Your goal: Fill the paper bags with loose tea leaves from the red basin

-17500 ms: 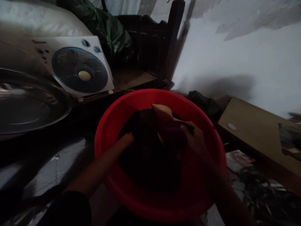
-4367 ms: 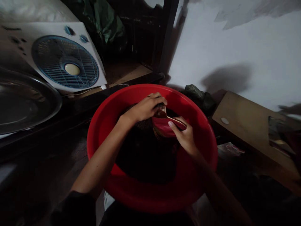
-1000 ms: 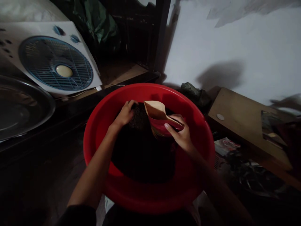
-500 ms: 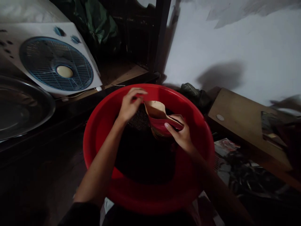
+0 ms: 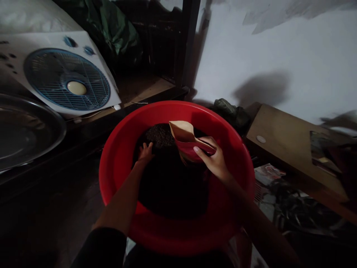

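Observation:
A large red plastic basin holds a heap of dark, loose, crumbly material; its exact kind is too dim to tell. At the heap's left side, low inside the basin, is my left hand, fingers spread and nothing held in them. Over the basin's right half, my right hand grips the side of a pouch, thumb in front and fingers behind. The pouch is red outside and tan inside, tilted, with its mouth gaping toward the upper left. What it contains is hidden.
A white box fan with a blue grille stands at the upper left, above a shiny metal basin. To the right are a wooden board or tabletop and dark clutter below it. A pale wall rises behind.
My left hand has moved away from the pouch's mouth, down and left to the dark material, and its fingers have spread. The right hand and pouch have barely shifted.

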`<action>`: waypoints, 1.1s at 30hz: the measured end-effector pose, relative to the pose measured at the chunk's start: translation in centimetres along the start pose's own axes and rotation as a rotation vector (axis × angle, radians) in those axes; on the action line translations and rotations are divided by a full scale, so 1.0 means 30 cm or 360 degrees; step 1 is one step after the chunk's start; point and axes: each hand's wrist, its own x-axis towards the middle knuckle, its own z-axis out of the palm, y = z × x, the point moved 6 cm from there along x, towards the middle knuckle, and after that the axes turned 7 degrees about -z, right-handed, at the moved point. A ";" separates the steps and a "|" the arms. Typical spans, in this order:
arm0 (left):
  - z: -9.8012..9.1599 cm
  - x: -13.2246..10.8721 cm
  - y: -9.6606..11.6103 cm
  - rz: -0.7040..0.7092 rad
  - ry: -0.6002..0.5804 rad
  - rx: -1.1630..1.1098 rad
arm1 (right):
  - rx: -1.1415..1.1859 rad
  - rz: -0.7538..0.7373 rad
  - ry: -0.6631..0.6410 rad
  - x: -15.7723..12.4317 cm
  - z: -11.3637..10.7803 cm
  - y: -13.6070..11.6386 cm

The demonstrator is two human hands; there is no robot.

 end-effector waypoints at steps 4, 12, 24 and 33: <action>-0.055 0.018 0.026 0.0076 -0.0126 -0.0052 | 0.0033 0.0023 0.0006 -0.008 0.001 0.002; -0.392 -0.127 0.178 0.0454 0.0206 -0.0231 | 0.0068 0.0070 -0.0001 -0.006 -0.004 0.008; -0.494 -0.422 0.535 0.1597 0.0132 -0.0154 | 0.0094 0.0073 -0.0020 0.000 0.000 0.009; -0.518 -0.222 0.280 0.1077 0.0669 -0.1181 | 0.0076 0.0096 -0.0029 0.000 -0.002 0.004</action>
